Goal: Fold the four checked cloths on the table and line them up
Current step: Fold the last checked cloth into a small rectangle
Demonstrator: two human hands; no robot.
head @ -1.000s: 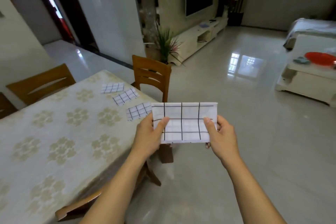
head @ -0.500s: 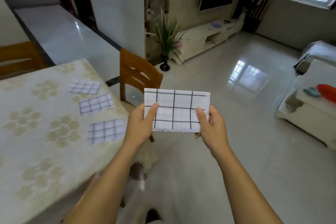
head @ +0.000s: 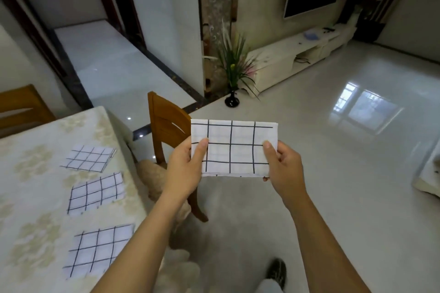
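The floral-clothed counter (head: 33,200) at lower left is carrying three folded black-checked white cloths (head: 96,194); my left grip (head: 184,171) and right grip (head: 283,169) are pinching the fourth cloth (head: 234,147) mid-frame, over the floor (head: 338,185). Any slackening risks it unfolding.

You hold one white, black-checked cloth (head: 234,148) folded, upright in the air. At its 9 to 8 o'clock the far cloth (head: 89,158), middle cloth (head: 96,194) and near cloth (head: 98,251) lie folded, apart, in a row.
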